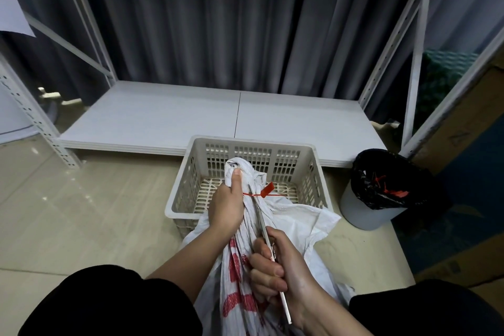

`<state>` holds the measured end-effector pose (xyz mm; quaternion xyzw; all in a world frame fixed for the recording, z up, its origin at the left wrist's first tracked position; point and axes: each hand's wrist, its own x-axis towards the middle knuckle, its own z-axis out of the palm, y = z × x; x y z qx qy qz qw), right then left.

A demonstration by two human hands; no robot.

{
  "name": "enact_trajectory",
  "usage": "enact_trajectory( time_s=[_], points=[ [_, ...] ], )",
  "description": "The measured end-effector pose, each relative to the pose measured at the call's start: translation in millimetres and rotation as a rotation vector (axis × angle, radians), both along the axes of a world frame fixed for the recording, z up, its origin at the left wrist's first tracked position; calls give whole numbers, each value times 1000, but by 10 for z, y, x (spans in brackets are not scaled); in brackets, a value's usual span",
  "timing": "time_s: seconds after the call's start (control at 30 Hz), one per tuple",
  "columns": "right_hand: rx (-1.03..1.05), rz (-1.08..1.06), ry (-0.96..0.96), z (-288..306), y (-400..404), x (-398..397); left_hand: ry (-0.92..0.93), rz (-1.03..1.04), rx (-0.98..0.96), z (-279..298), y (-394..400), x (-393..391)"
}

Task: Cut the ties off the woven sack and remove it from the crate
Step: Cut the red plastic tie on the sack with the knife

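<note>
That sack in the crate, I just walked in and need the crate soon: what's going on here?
A person is cutting it open. The left hand grips the bunched neck of the woven sack over the crate, while the right hand holds scissors with the tips at the red tie. The tie looks uncut.

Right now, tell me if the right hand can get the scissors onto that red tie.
Probably yes. The right hand grips the scissors, and their tips already sit at the red tie around the sack neck. The left hand holds the neck bunched beside it, leaving the tie exposed.
</note>
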<state>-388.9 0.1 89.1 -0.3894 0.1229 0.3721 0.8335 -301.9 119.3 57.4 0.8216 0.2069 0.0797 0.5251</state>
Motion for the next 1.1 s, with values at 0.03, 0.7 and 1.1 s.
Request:
enact_trajectory(
  time_s=[0.03, 0.7, 1.1],
  points=[
    [-7, -2, 1, -5, 1, -6, 5, -4, 7, -9, 6, 1],
    [-2, 2, -5, -101, 2, 28, 36, -2, -101, 0, 71, 16],
    [-564, -120, -402, -329, 128, 9, 167, -45, -442, -95, 105, 84]
  ],
)
